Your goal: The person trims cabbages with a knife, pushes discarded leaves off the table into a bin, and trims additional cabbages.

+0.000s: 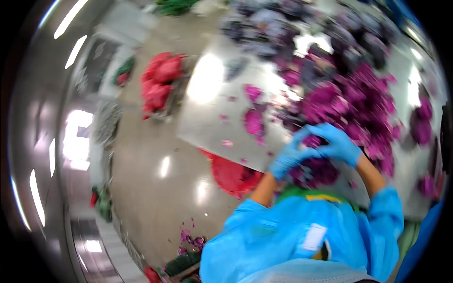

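Observation:
Both hands, in light blue gloves, are close together at the near edge of a metal table (pixel 203 125). My left hand (pixel 291 154) and my right hand (pixel 336 145) curl round a red cabbage (pixel 313 140), whose purple surface shows between the fingers. Much of it is hidden by the gloves, and the picture is blurred. Just below the hands lie loose purple cabbage leaves (pixel 321 172). Beyond my right hand spreads a large heap of torn purple leaves (pixel 361 104). Darker whole cabbages (pixel 269 23) are piled at the far end of the table.
A red tub (pixel 231 174) stands below the table's left edge. Red bags (pixel 161 80) sit on a low cart farther left. Leaf scraps (pixel 191 240) lie at the lower left. More cabbages (pixel 421 125) rest at the right, where a person's blue sleeve (pixel 422 240) shows.

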### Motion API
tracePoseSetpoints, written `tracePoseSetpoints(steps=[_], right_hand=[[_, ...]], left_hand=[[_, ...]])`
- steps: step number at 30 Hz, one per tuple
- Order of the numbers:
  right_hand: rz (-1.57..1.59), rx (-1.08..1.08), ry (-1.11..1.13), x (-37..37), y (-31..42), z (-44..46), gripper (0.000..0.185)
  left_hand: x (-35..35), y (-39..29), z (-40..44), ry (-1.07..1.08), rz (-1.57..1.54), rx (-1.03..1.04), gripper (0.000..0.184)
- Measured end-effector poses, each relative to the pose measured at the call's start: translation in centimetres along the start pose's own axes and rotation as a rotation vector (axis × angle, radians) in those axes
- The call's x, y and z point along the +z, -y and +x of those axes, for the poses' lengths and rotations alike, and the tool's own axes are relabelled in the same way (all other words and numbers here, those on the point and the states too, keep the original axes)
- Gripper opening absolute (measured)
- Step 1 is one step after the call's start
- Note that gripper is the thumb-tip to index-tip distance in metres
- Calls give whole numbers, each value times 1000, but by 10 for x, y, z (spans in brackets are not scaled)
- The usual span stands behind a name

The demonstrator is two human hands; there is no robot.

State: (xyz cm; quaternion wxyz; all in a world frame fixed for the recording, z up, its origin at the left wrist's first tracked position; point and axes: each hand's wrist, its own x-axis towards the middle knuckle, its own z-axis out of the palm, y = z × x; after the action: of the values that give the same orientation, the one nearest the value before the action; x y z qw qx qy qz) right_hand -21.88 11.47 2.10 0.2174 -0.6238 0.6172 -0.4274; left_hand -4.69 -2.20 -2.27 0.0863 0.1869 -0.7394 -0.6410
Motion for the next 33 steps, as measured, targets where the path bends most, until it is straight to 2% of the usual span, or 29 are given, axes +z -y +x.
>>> tracePoseSetpoints(steps=[1, 2, 3, 5, 6, 8, 9, 10, 14, 15, 18, 23, 30, 33], right_hand=[[294, -7, 93, -13, 14, 13, 59], [298, 90, 121, -14, 3, 8, 54], [300, 95, 2, 0, -23, -5, 52], [319, 210, 36, -3, -16, -6, 47], [388, 278, -3, -2, -18, -10, 37], [471, 338, 5, -4, -26, -12, 32], [372, 292, -85, -3, -26, -14, 30], [390, 238, -240, 5, -32, -12, 32], [204, 185, 5, -16, 12, -13, 49], [145, 240, 58, -9, 8, -13, 54], [329, 217, 38, -2, -13, -15, 57], [222, 248, 35, 1, -14, -21, 52], [283, 287, 79, -9, -4, -23, 58], [157, 126, 3, -2, -9, -27, 55]], left_hand=[[-3, 11, 7, 61, -36, 10, 75], [-5, 9, 4, 47, -115, -40, 72], [-6, 7, 1, 29, -195, -89, 69], [-8, -7, -4, 31, -296, -189, 70], [-7, -15, -5, 68, -287, -194, 73], [-7, -13, -7, 57, -279, -162, 74], [-7, -15, -7, 51, -270, -148, 75], [-6, -19, -8, 43, -260, -136, 76], [-10, -9, -10, 42, -254, -223, 78], [-11, -10, -10, 23, -222, -257, 78], [-8, -17, -8, 44, -333, -263, 77], [-5, -25, -9, 47, -273, -222, 76], [-3, -27, -8, 33, -300, -256, 73], [-2, -26, -9, 41, -299, -250, 72]])
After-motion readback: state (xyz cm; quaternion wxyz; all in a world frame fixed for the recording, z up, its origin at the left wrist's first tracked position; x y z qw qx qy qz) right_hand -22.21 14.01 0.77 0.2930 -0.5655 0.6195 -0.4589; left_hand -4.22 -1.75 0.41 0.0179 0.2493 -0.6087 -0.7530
